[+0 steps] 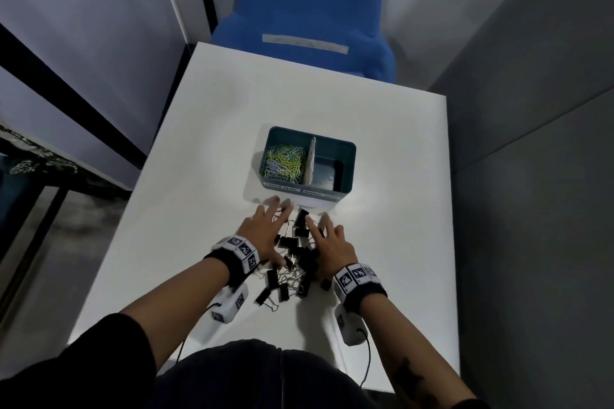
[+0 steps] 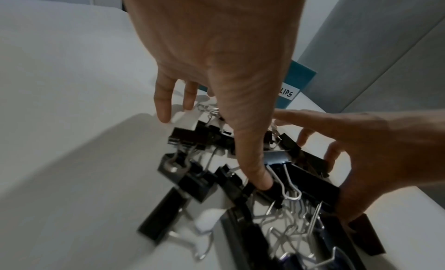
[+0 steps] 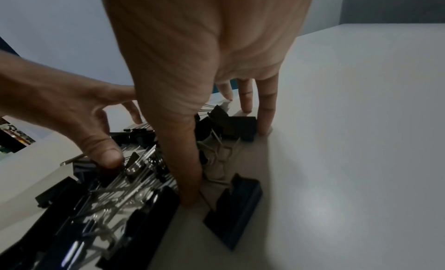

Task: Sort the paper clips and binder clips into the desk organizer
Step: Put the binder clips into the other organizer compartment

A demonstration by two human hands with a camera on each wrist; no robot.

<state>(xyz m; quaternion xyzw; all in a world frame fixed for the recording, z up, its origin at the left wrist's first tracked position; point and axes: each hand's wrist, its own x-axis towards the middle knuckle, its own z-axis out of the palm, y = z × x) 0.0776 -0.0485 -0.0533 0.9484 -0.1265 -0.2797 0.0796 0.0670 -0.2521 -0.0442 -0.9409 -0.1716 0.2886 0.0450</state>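
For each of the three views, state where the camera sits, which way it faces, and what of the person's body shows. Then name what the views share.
Head: worn on the head, looking forward and down at the white table, the organizer, both forearms, left hand and right hand.
Left wrist: looks along the left hand's fingers at the binder clips; the right hand reaches in.
Right wrist: looks along the right hand's fingers; the left hand enters from the left.
Shared: all three show both hands around the binder clips.

Teal desk organizer upright mid-table, two compartments, white divider. Left compartment: heap of yellow, green and pale paper clips. Black binder clips with silver wire handles lie jumbled on the table, just near of the organizer.
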